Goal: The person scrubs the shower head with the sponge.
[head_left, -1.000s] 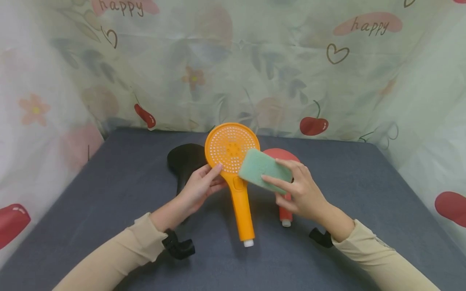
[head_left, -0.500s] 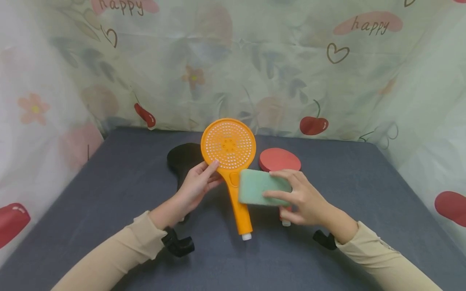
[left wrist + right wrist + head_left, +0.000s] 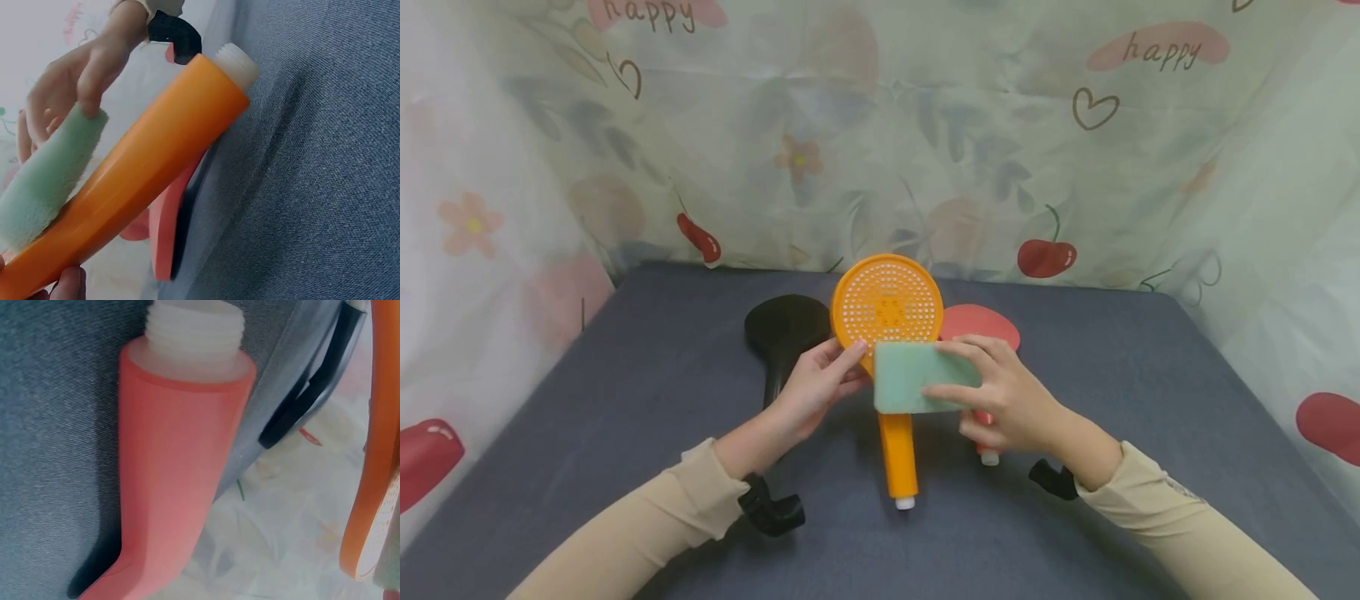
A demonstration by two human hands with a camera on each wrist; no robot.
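Note:
An orange shower head [image 3: 887,292] is held up over the table, its holed face toward me and its white threaded end [image 3: 237,65] pointing down. My left hand [image 3: 812,387] grips it at the neck, thumb on the front by the rim and fingers behind. In my right hand [image 3: 1015,400] a pale green sponge [image 3: 910,379] is pinched between thumb and fingers. The sponge lies across the upper handle and covers the lower edge of the face in the head view. In the left wrist view the sponge [image 3: 50,178] runs along the handle's front side.
A black shower head [image 3: 786,325] lies on the dark grey table [image 3: 625,417] behind my left hand. A red shower head [image 3: 977,325] lies behind the right hand, partly covered by it. Patterned cloth [image 3: 895,125] hangs round the table's back and sides.
The sponge dropped from the face to the handle, then moved left and slightly up to the neck. The orange shower head shifted left and up, then back right and down.

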